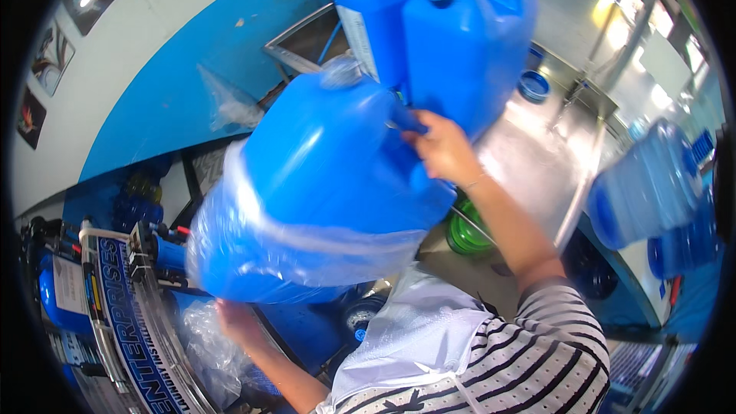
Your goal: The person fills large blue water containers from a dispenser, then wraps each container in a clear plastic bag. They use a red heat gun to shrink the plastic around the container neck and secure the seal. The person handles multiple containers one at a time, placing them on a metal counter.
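Observation:
A large blue plastic jerrycan (322,155) is held tilted in front of me, its lower part inside a clear plastic bag (345,253). Clear plastic also covers its capped mouth. My right hand (445,146) grips the jerrycan's handle. Under its lower left end is my left hand (236,319), blurred and partly hidden, so its fingers cannot be made out. Beside that hand lies crumpled clear plastic (213,351). More blue jerrycans (443,52) stand just behind the held one, one with a cap and others with uncapped mouths.
A stainless steel counter (535,167) with a raised rim runs to the right, a blue cap (533,87) on it. Clear blue water bottles (647,190) are at the far right. A green round container (468,230) sits below the counter. A metal frame (109,322) stands at lower left.

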A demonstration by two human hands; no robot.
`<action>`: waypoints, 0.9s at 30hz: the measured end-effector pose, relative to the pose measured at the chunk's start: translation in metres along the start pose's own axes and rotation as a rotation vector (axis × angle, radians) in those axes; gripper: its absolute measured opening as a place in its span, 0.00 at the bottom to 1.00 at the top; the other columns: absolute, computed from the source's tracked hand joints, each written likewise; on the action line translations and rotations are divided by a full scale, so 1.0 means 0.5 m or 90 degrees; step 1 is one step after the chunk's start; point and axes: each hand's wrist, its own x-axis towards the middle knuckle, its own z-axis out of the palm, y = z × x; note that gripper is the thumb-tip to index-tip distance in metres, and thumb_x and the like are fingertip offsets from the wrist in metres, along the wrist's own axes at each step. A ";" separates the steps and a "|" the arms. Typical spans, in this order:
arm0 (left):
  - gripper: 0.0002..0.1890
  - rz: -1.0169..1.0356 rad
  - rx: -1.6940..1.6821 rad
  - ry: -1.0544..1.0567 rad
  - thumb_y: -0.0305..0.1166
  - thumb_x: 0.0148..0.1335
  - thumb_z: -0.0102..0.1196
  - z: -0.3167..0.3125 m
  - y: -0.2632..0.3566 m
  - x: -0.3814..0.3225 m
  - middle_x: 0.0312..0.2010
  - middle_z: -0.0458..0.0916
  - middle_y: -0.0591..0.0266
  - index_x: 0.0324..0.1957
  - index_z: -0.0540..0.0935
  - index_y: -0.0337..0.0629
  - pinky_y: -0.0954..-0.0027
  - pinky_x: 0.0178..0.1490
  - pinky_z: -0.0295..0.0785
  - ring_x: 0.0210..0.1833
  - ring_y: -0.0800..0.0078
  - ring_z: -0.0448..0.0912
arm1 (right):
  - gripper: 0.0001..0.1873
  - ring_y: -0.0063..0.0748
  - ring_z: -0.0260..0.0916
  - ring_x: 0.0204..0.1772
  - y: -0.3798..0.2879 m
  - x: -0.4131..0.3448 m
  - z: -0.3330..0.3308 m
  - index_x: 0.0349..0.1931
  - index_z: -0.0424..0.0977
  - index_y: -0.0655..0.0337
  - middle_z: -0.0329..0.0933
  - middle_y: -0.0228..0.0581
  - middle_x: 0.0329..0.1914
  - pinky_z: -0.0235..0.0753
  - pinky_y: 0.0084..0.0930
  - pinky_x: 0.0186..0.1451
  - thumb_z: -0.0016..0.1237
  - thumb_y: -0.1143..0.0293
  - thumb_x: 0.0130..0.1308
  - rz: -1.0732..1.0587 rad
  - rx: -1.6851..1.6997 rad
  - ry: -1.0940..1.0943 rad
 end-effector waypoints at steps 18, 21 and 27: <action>0.30 0.675 0.252 -0.771 0.41 0.56 0.53 0.893 0.210 -0.250 0.57 0.76 0.49 0.60 0.74 0.34 0.56 0.65 0.60 0.59 0.50 0.70 | 0.13 0.16 0.68 0.17 0.346 -0.165 -0.514 0.46 0.75 0.58 0.76 0.33 0.26 0.67 0.14 0.16 0.43 0.61 0.69 0.060 0.474 0.227; 0.30 0.600 0.328 -0.643 0.41 0.55 0.53 0.833 0.194 -0.234 0.58 0.75 0.49 0.58 0.75 0.32 0.57 0.66 0.58 0.61 0.51 0.69 | 0.14 0.17 0.69 0.18 0.254 -0.131 -0.568 0.46 0.75 0.58 0.77 0.33 0.27 0.69 0.16 0.17 0.43 0.61 0.69 -0.023 0.400 0.261; 0.31 0.054 0.178 -0.476 0.33 0.49 0.53 0.607 0.053 -0.204 0.59 0.72 0.43 0.57 0.75 0.28 0.56 0.69 0.55 0.65 0.58 0.67 | 0.18 0.26 0.74 0.28 -0.085 -0.105 -0.694 0.52 0.74 0.61 0.80 0.42 0.34 0.75 0.25 0.27 0.50 0.61 0.67 0.021 -0.301 0.358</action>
